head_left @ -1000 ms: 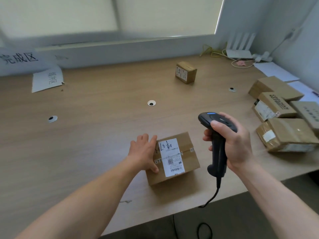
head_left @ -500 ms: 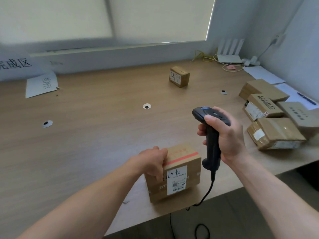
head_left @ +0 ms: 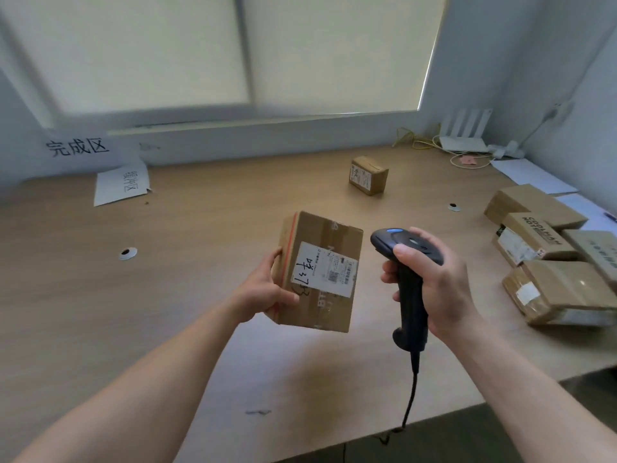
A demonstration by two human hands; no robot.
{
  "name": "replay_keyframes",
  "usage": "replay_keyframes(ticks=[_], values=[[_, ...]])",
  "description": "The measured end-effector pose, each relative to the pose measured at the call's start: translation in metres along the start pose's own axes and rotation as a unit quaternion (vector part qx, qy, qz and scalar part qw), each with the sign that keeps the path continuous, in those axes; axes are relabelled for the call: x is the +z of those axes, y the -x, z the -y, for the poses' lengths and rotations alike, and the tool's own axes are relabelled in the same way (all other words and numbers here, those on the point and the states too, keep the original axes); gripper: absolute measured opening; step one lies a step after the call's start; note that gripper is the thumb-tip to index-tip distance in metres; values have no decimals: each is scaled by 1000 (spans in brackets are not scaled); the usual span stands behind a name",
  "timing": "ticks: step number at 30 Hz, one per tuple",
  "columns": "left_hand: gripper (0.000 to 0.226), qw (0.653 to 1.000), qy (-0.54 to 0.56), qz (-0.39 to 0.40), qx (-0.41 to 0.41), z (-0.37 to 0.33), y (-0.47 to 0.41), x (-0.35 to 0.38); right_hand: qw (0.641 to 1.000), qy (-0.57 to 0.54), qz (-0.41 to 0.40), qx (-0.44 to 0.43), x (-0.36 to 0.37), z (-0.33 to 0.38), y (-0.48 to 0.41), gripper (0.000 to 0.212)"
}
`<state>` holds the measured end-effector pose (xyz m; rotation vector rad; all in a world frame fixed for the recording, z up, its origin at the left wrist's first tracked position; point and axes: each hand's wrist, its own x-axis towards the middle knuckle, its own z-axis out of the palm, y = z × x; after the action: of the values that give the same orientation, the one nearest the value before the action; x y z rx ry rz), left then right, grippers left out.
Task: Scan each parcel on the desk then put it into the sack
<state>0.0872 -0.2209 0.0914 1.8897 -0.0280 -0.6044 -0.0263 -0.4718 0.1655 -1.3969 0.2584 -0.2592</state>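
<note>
Gripping the parcel (head_left: 320, 272) by its left side, the left hand (head_left: 267, 289) has its thumb across the front face and its fingers curled behind. It holds the box in the air above the middle of the desk (head_left: 167, 295). The parcel stands on end, its long axis near upright and leaning a little. Its white label (head_left: 325, 269) faces the camera, turned sideways so the handwriting runs up and down, and a red stripe runs along the left edge. Just to its right, the right hand (head_left: 437, 282) is wrapped round the handle of the one black scanner (head_left: 409, 282). The thumb lies on top, the scanner's nose points left toward the parcel, and its cable hangs over the desk's near edge. Six parcels show in all: the held one, a small box (head_left: 369, 175) alone toward the back, and four brown boxes (head_left: 561, 290) clustered at the right edge. Two paper signs (head_left: 122, 185) lie at the back left.
</note>
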Motion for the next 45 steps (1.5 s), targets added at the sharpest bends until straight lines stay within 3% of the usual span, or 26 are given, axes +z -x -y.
replay_keyframes(ticks=[2, 7, 12, 20, 24, 35, 45], values=[[107, 999, 43, -24, 14, -1, 7, -12, 1000, 0, 18, -6, 13, 2, 0, 52], [106, 990, 108, -77, 35, -5, 25, -42, 997, 12, 69, -22, 44, 10, 2, 64], [106, 981, 124, -139, 52, -11, 49, -64, 993, 1, 115, -30, 66, 15, 6, 50], [104, 965, 129, -224, 41, -15, 89, -72, 983, 2, 180, -35, 72, 23, 12, 57], [105, 965, 103, -243, 9, -21, 112, -75, 977, 12, 211, -30, 63, 26, 15, 58], [103, 962, -98, -219, -127, -66, 192, -92, 945, 90, 314, -20, 40, 15, 38, 65], [98, 946, -166, -205, -189, -73, 242, -85, 921, 120, 370, -37, 45, 7, 65, 65]])
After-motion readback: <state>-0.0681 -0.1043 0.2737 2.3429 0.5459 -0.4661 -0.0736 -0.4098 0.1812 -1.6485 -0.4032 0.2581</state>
